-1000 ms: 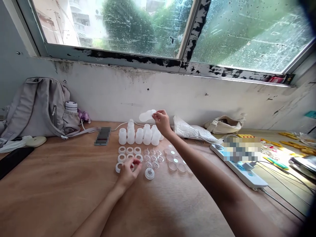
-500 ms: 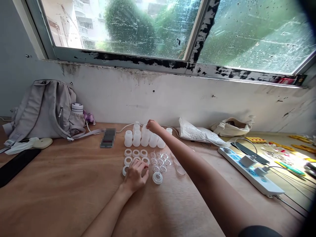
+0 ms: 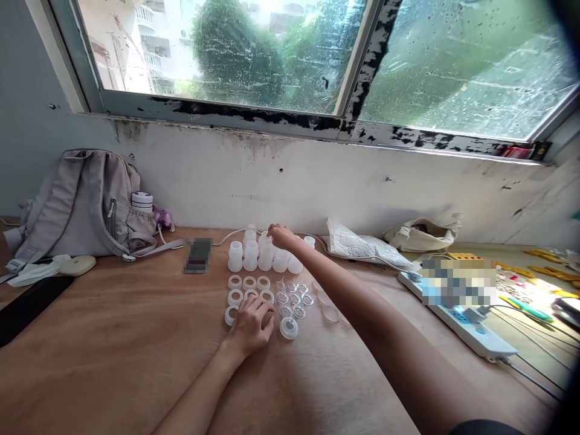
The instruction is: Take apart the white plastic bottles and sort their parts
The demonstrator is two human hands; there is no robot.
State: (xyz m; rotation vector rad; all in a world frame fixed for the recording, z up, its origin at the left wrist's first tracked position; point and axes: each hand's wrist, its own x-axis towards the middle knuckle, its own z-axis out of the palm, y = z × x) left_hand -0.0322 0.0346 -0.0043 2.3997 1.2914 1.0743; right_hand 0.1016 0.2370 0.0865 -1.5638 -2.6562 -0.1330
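Head view: translucent bottles (image 3: 235,257) stand in rows on the wooden table (image 3: 136,338), near the wall. The right hand (image 3: 277,235) is at the top of one bottle, fingers bent; whether they grip it cannot be told. Its forearm crosses in front of bottles at the right end and partly covers the clear discs (image 3: 330,313). The left hand (image 3: 254,323), palm down with fingers loosely curled, covers some of the white rings (image 3: 234,282); whether it holds anything cannot be told. Right of the rings lie small clear rings (image 3: 294,299), with a round stepped piece (image 3: 289,328) nearer the viewer. Surroundings: left, a grey backpack (image 3: 86,205) and a blurred-out phone-like object (image 3: 198,255); right, a white padded packet (image 3: 362,244), a cloth pouch (image 3: 423,234) and a power strip (image 3: 480,338) with cables.
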